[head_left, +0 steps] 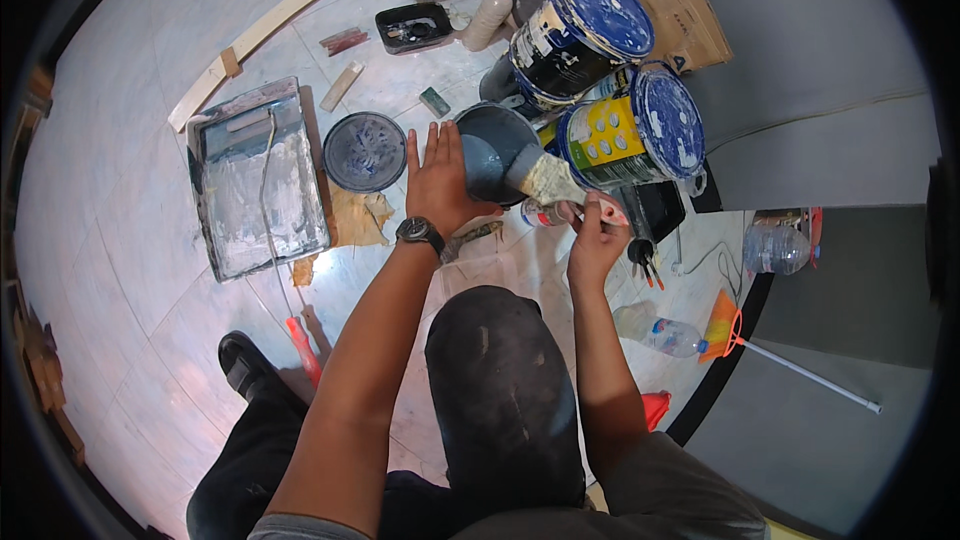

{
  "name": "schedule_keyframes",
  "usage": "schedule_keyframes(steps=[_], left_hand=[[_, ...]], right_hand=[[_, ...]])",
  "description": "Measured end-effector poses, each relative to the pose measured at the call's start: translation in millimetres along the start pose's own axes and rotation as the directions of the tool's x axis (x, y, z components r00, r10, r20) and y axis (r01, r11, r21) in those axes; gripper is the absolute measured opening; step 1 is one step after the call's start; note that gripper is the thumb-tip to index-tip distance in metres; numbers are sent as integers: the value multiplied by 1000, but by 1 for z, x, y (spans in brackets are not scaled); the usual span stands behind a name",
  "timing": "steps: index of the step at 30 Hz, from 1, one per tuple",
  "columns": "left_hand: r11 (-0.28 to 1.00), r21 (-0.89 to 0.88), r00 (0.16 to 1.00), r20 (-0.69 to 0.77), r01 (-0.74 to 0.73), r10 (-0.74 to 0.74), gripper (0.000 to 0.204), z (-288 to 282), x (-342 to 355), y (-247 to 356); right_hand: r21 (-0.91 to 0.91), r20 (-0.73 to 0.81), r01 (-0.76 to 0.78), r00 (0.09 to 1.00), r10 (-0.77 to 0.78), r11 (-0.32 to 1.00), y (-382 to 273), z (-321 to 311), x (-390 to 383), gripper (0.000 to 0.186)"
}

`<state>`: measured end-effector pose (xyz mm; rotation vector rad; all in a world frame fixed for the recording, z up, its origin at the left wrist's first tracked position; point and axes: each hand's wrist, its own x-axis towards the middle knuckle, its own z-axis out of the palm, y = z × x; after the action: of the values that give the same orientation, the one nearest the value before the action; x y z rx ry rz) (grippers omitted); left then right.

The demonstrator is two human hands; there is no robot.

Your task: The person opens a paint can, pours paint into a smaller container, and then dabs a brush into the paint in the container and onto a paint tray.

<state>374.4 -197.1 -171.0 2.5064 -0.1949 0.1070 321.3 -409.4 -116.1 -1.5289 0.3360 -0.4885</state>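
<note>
My left hand [437,183], with a watch [420,231] on its wrist, lies with fingers stretched out along the left side of a dark bucket [472,118]. Grey-blue paint [484,162] shows inside the bucket. In my right hand [598,240] is a wide paintbrush [548,178], gripped by its handle. Its pale, paint-caked bristles point up and left, over the bucket's right rim. Whether the bristle tips touch the paint, I cannot tell. Just left of my left fingers is a round grey lid [365,152] with blue smears.
A paint tray [316,202] lies at the left, with a long-framed roller ending in a red handle [303,351]. Large blue-lidded paint pails [610,140] crowd the right, before a cardboard box [680,10]. Farther off are a bottle [489,18], a black tray [413,28] and a wooden strip [285,15].
</note>
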Motion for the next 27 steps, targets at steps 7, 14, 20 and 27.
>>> schedule_keyframes(steps=[7, 14, 20, 27], left_hand=[[1000, 4, 1000, -8, -4, 4, 146, 2, -1, -1], [993, 116, 1000, 6, 7, -7, 144, -1, -1, 2], [985, 170, 999, 32, 7, -12, 142, -2, 1, 5], [987, 164, 1000, 9, -1, -1, 141, -1, -1, 2]], right_hand=[[-379, 701, 559, 694, -166, 738, -10, -3, 30, 26], [-329, 942, 792, 311, 124, 514, -51, -15, 37, 32], [-330, 941, 790, 229, 250, 517, -74, -17, 52, 39], [-276, 948, 829, 152, 278, 487, -96, -15, 55, 46]])
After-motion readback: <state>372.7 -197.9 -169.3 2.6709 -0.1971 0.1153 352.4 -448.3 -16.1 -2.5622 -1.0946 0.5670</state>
